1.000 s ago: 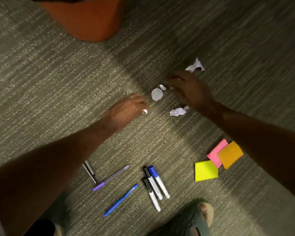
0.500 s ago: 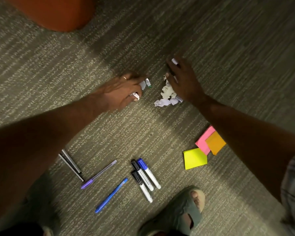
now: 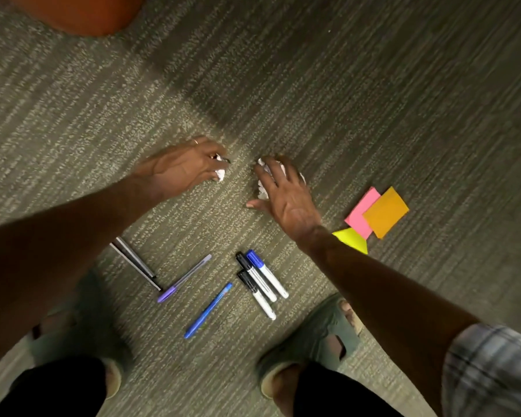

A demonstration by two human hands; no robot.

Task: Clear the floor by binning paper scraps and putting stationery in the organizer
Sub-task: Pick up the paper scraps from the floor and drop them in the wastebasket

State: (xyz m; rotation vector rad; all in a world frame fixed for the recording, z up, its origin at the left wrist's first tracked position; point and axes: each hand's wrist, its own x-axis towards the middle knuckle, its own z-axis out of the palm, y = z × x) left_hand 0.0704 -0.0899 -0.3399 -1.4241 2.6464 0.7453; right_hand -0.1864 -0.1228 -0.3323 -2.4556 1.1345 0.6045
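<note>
My left hand (image 3: 182,168) is curled around small white paper scraps (image 3: 220,174) just above the carpet. My right hand (image 3: 280,191) lies spread over a bunch of crumpled white paper (image 3: 263,191) on the floor, fingers wrapped over it. Nearer me lie three markers (image 3: 260,282), a blue pen (image 3: 207,310), a purple pen (image 3: 184,278) and two grey pens (image 3: 136,263). Pink (image 3: 362,209), orange (image 3: 385,212) and yellow (image 3: 352,238) sticky notes lie right of my right wrist. No organizer is in view.
An orange rounded object (image 3: 82,13) stands at the top left edge. My two feet in grey-green sandals (image 3: 319,335) stand at the bottom, close to the pens. The grey carpet (image 3: 373,85) stretches beyond the hands.
Both hands have drawn closer to me with paper in them. The loose scraps that lay between the hands are now gathered under my right hand and in my left fist.
</note>
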